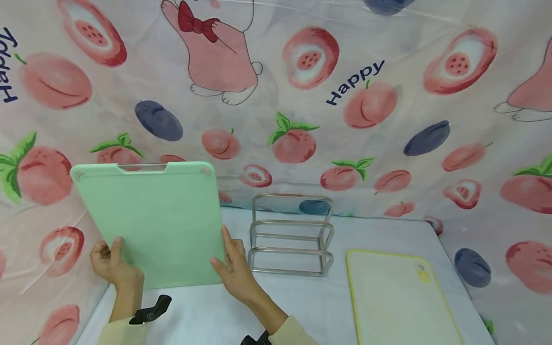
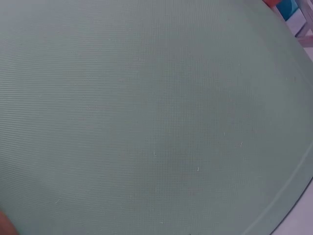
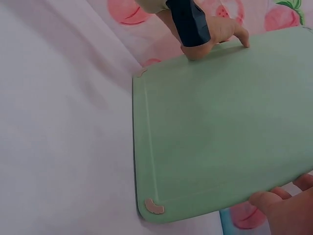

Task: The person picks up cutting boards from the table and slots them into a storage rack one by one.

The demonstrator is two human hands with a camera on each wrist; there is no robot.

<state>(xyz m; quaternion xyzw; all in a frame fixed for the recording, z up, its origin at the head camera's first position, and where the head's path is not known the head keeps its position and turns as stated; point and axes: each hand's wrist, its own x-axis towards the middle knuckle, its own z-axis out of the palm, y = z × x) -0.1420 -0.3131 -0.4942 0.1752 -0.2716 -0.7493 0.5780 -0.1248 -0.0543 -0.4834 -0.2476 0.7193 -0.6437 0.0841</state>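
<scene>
1. The left hand [image 1: 114, 268] is clamped on the left edge of the green cutting board [image 1: 161, 223]: its thumb lies on the near face and its other fingers curl at the edge.
2. The right hand [image 1: 235, 270] has its grip on the opposite edge, low down, thumb on the near face and fingers along the side and behind.
3. The green cutting board stands up between them, handle cutout on top, over the left part of the counter [image 1: 191, 316]. Whether its lower edge touches the counter cannot be told.
4. As far as can be judged, the handling is midway: the board is raised and secured on both sides, but not set down or released. It is outside the metal rack [image 1: 284, 249], as is the yellow-edged board [image 1: 396, 297], which no hand touches.
5. The left forearm rises almost straight from the counter's front edge, the hand tipped outward; the right forearm slants inward from the front. Both thumbs point upward.
6. The rack is just beside the right hand, near the middle of the counter's back edge. The yellow-edged board lies flat toward the front right corner.
7. Behind the counter hangs a fruit-printed curtain [image 1: 302, 110].
</scene>
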